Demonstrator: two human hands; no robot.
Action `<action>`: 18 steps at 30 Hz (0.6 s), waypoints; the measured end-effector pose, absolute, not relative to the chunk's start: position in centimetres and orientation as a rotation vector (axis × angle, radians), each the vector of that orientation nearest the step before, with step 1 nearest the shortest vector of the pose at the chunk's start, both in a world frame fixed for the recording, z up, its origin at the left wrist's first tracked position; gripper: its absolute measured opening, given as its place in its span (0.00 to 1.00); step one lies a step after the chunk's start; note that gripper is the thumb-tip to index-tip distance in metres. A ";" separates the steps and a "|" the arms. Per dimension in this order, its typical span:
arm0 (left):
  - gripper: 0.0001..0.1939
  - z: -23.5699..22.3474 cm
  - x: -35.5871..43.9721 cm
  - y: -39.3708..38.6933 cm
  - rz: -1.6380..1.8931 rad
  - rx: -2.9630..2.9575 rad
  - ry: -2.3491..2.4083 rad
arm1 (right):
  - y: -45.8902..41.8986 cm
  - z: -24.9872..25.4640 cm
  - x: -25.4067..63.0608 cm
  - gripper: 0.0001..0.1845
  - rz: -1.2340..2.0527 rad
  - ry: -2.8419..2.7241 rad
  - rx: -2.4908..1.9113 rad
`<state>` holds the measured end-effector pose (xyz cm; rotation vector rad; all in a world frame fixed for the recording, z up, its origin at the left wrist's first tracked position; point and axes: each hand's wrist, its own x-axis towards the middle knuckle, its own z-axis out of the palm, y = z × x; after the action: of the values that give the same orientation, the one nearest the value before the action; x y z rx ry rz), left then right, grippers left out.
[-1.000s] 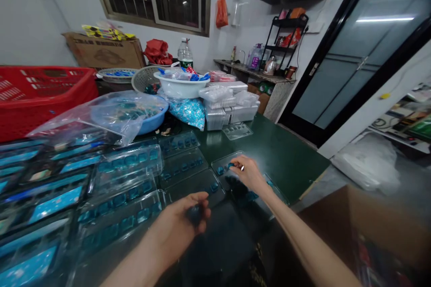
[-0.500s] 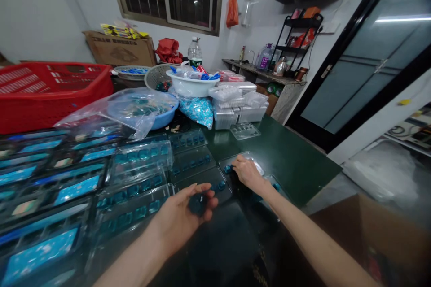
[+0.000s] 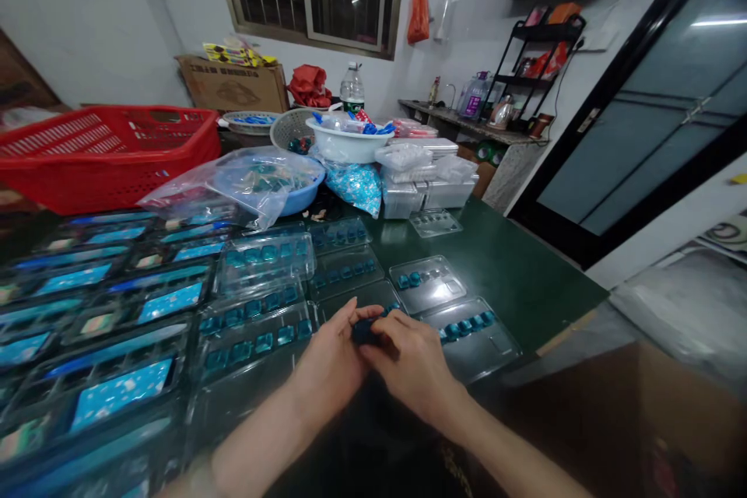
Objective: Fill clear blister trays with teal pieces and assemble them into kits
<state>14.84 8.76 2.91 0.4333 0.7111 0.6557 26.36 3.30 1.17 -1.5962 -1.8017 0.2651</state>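
In the middle front, my left hand (image 3: 330, 362) is cupped around small dark blue-green pieces (image 3: 364, 331), partly hidden by the fingers. My right hand (image 3: 419, 364) meets it, thumb and fingers pinched at those pieces; whether one is between the fingertips is hidden. Just beyond lies a clear plastic tray (image 3: 436, 296) with two teal cube-like pieces (image 3: 409, 280) in its left slots. Beside my right hand, another clear tray (image 3: 496, 346) carries a row of several teal pieces (image 3: 470, 325). More such trays (image 3: 344, 268) with teal rows lie left of my hands.
Packed trays with blue patterned cards (image 3: 122, 393) cover the left. Behind them stand a red basket (image 3: 110, 163), a blue basin (image 3: 303, 191) under plastic film, a white basin (image 3: 350, 146) and stacked clear trays (image 3: 402, 198). A cardboard box (image 3: 612, 405) stands at lower right.
My right hand has left the clear tray and come back to my left hand. Two teal pieces now show in that tray. The view has shifted slightly left.
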 end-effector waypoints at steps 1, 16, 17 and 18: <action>0.13 3.0 14.9 8.6 0.663 0.443 0.703 | 3.4 1.0 26.5 0.02 0.295 -1.769 -1.583; 0.10 2.1 15.6 8.5 0.667 0.450 0.787 | 3.1 0.3 26.3 0.05 0.418 -1.613 -1.445; 0.11 2.0 15.6 8.5 0.662 0.450 0.782 | 3.1 0.3 26.4 0.05 0.457 -1.589 -1.436; 0.11 2.0 15.6 8.5 0.654 0.454 0.777 | 3.1 0.2 26.6 0.05 0.523 -1.551 -1.430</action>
<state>15.58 8.54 2.05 0.4540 0.7769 0.6544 26.59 3.05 0.23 -1.4297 -1.5508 0.5227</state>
